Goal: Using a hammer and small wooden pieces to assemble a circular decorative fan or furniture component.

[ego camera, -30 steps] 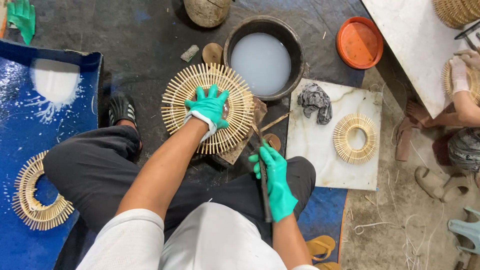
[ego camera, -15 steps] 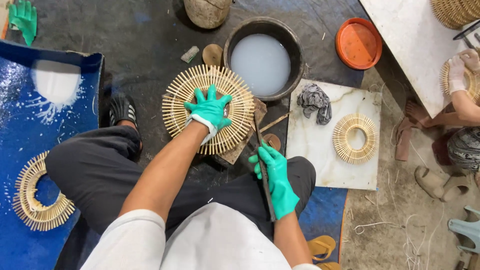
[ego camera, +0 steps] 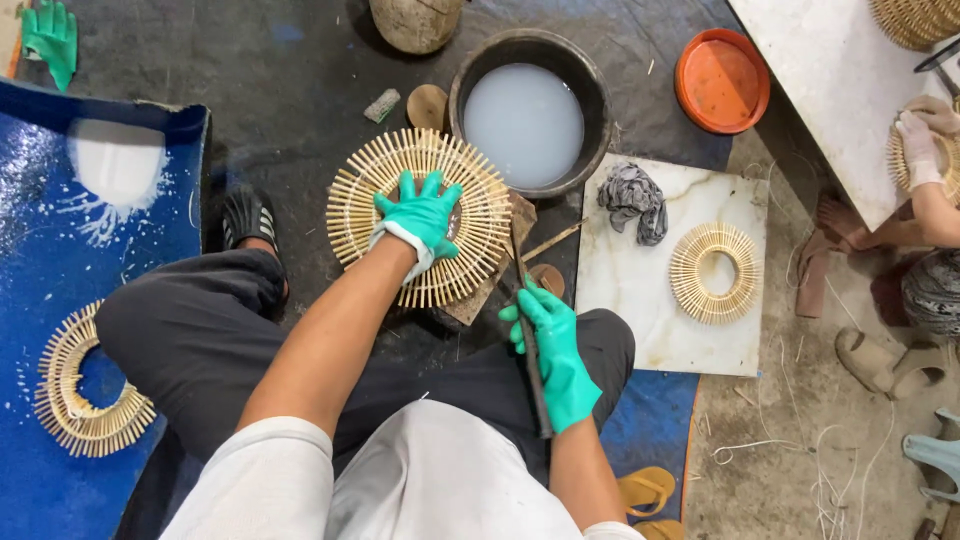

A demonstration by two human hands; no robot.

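A: Green gloves on both your hands. Where is the bamboo ring (ego camera: 420,215)?
B: Under your left hand (ego camera: 420,215), fingers spread flat on it. Your right hand (ego camera: 552,345) grips a long knife (ego camera: 528,330), fingers wrapped round it, just beside the ring's edge

My left hand (ego camera: 422,215) lies flat on the stick ring (ego camera: 420,215), which rests on the floor mat (ego camera: 290,110) in front of my knees. My right hand (ego camera: 555,350) sits just right of it, holding a long blade (ego camera: 530,345). Beyond the ring stands the basin (ego camera: 527,110). Right of it, a slab (ego camera: 640,290) carries a cloth (ego camera: 632,200) and a smaller ring (ego camera: 715,272). Far left, a half ring (ego camera: 80,395) lies on the tarp (ego camera: 40,280).
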